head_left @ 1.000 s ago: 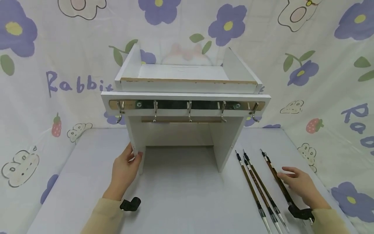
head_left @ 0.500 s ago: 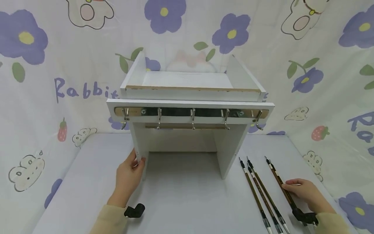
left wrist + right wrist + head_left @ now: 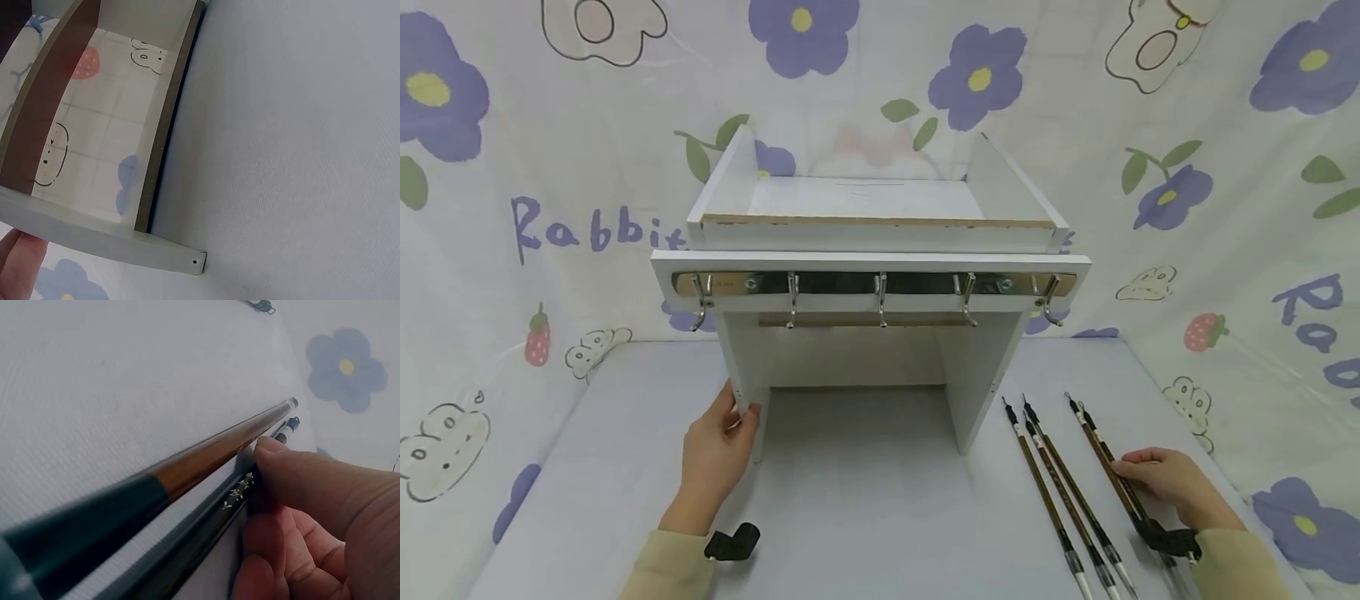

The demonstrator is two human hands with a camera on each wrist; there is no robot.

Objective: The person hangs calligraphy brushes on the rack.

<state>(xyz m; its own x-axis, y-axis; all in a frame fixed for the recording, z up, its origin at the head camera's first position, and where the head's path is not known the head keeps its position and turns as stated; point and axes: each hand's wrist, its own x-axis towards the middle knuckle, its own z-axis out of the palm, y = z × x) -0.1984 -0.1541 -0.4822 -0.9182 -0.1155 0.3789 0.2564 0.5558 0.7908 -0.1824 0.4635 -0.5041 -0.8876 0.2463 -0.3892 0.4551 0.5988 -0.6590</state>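
Note:
A white wooden shelf (image 3: 872,260) stands on the table, a row of metal hooks (image 3: 881,302) along its front board. My left hand (image 3: 713,467) grips the shelf's left side panel near its lower front edge; in the left wrist view a fingertip (image 3: 24,262) shows at the panel (image 3: 112,240). At the right, my right hand (image 3: 1172,485) pinches a dark calligraphy brush (image 3: 234,499) between thumb and fingers. White characters mark its handle. A second brush (image 3: 206,459), brown with a dark green lower part, lies alongside it. The lower ends of both are partly hidden by the wrist camera.
Three more calligraphy brushes (image 3: 1062,479) lie side by side between the shelf and my right hand, hanging loops toward the back. White table cloth (image 3: 865,517) covers the surface. A flower-printed curtain (image 3: 865,100) closes off the back and sides.
My right hand's fingers have come onto the right brush of the pair, and the two brushes' upper ends now lie further apart. The left hand stays on the shelf. The head view has shifted slightly.

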